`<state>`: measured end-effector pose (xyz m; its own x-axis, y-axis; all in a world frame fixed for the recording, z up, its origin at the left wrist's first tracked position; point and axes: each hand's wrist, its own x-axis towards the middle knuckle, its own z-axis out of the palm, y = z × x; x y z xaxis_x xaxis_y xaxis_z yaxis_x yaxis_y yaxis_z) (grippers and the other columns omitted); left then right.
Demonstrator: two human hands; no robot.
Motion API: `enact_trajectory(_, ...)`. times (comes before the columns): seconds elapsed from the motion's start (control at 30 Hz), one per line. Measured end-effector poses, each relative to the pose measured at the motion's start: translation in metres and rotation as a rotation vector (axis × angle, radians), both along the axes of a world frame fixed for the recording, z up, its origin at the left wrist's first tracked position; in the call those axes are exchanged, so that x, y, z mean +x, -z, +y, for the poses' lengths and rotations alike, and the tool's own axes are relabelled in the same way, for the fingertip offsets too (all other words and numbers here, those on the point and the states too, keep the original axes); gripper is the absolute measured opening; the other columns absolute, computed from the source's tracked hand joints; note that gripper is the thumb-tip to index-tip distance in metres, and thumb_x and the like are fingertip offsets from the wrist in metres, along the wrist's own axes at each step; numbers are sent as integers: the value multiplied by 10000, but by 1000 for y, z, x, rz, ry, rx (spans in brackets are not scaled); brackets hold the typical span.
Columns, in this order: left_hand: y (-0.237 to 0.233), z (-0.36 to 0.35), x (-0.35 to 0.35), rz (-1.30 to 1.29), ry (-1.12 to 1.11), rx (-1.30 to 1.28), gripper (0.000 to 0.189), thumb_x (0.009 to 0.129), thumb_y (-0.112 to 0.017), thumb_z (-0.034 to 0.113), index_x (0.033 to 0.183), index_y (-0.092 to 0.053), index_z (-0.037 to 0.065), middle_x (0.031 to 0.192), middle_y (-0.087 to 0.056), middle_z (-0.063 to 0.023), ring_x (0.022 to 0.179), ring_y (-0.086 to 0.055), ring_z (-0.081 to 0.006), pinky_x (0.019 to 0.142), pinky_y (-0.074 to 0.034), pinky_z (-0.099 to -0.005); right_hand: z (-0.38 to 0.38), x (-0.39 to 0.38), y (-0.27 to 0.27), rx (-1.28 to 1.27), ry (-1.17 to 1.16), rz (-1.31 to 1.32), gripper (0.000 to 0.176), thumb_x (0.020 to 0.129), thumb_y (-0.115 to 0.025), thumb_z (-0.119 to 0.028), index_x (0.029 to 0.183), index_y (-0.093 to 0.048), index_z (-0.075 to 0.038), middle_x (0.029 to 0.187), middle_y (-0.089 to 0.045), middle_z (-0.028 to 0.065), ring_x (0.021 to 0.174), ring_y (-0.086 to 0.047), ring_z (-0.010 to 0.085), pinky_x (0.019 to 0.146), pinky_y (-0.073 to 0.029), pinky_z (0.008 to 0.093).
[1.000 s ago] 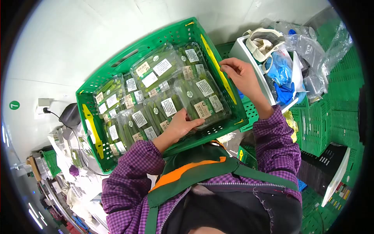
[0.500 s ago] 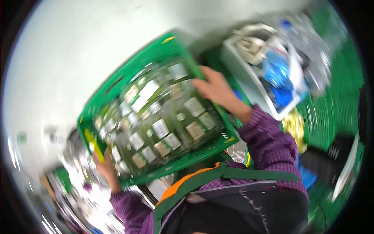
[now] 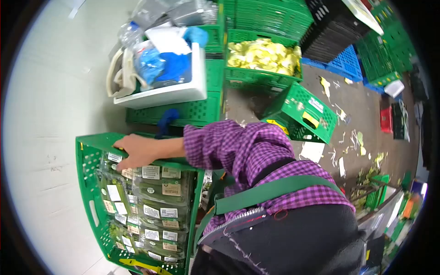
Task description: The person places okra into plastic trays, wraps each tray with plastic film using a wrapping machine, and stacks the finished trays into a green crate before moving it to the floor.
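Note:
My right hand (image 3: 140, 151) is closed over the top rim of a green plastic crate (image 3: 86, 169), at the crate's far end. Inside lie several clear-wrapped packs of green vegetables (image 3: 162, 190) with white and brown labels; the exact kind of vegetable is hard to make out. The crate is tilted, beside the white wall and against my left side. A yellow handle (image 3: 142, 265) shows at the crate's near end, by the bottom edge of the view. My left hand cannot be made out there.
Beyond the crate, a white foam box (image 3: 165, 94) holds blue plastic and cloth, on green crates (image 3: 213, 75). A crate of yellow leaves (image 3: 263, 57) stands farther off, beside a tilted green crate (image 3: 302, 110). Scraps litter the brown floor (image 3: 339, 146). Black crates (image 3: 332, 34) are stacked behind.
My view has swung right, and the loaded crate now appears at lower left, turned lengthwise. My right hand stays on its rim. My left hand, earlier on the yellow-handled end, has dropped from sight.

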<state>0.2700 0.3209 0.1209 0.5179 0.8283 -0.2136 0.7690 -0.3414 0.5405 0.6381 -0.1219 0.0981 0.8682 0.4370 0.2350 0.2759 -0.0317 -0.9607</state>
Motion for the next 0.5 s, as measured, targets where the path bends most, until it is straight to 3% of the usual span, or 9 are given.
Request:
enact_trajectory(0.17, -84, -55, -51, 42, 297, 79, 569, 756, -590, 57, 1281, -374, 29, 1150, -515, -135, 985, -526, -257, 869, -405, -326, -162, -146, -87, 80, 194, -25, 423, 721, -715, -302, 974, -619, 22, 818, -660, 139, 733, -605, 160, 692, -470, 303)
enact_trajectory(0.3, -157, -111, -102, 64, 595, 138, 683, 726, -594, 18, 1350, -322, 57, 1235, -479, -142, 1066, -504, -270, 944, -380, -327, -252, -292, -121, 69, 463, -54, 394, 753, -700, -308, 966, -623, 14, 796, -652, 101, 696, -574, 123, 655, -461, 284)
enact_trajectory(0.37, -197, -152, -144, 41, 816, 245, 742, 710, -596, -2, 1385, -296, 72, 1277, -461, -145, 1107, -493, -276, 982, -367, -328, -295, -372, -137, 108, 524, 52, 407, 712, -714, -352, 887, -650, 9, 679, -633, 99, 617, -583, 137, 591, -466, 307)
enact_trajectory(0.4, -221, -192, -165, -28, 1042, 391, 653, 728, -584, -19, 1342, -375, 52, 1194, -518, -146, 998, -538, -255, 956, -388, -336, -317, -401, -130, 194, 564, 36, 402, 718, -708, -351, 889, -650, 8, 687, -637, 98, 622, -582, 135, 589, -463, 306)
enact_trajectory(0.43, -237, -232, -185, -43, 1068, 414, 653, 728, -584, -19, 1342, -375, 52, 1194, -518, -146, 998, -538, -255, 956, -388, -336, -348, -445, -144, 179, 599, 62, 400, 727, -704, -360, 882, -651, 4, 666, -624, 89, 591, -565, 125, 560, -454, 304)
enact_trajectory(0.5, -263, -310, -236, -60, 1033, 440, 564, 771, -520, 27, 1323, -403, 39, 1175, -521, -178, 970, -547, -261, 931, -404, -335, -396, -523, -153, 195, 579, 167, 372, 797, -681, -288, 1039, -602, -16, 607, -535, -5, 468, -429, 43, 410, -339, 231)
